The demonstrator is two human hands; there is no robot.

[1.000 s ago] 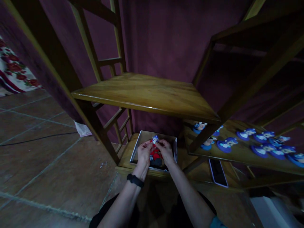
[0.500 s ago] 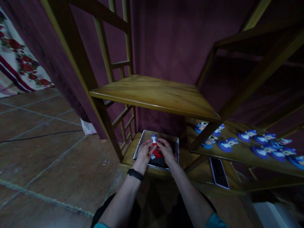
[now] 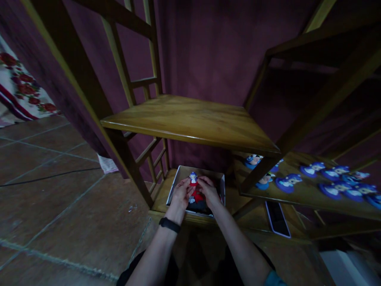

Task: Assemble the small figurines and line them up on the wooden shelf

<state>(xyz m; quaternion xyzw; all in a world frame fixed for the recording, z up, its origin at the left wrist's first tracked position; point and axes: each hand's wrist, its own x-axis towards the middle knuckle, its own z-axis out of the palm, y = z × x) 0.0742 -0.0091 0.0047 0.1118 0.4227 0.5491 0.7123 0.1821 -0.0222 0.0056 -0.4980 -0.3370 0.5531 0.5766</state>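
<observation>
Between my two hands is a small figurine [image 3: 193, 177] with a blue-and-white head and a red base. My left hand [image 3: 181, 193] closes on its left side, and my right hand [image 3: 209, 190] closes on its right side. Both hands are over a shallow open cardboard box [image 3: 222, 177] on the lowest shelf. Inside the box, partly hidden by my hands, lie something red [image 3: 197, 195] and some dark pieces. A black band [image 3: 169, 225] circles my left wrist.
Above the box juts a wooden shelf board [image 3: 190, 115]. Several blue-and-white figurines [image 3: 288, 182] stand on the shelf to the right, with a phone [image 3: 277, 218] lying below them. A slatted wooden side frame [image 3: 119, 59] rises on the left. A cable [image 3: 53, 177] crosses the floor.
The view has shifted slightly. The figurine stays between my hands, with more of its red base showing and its head a little lower.
</observation>
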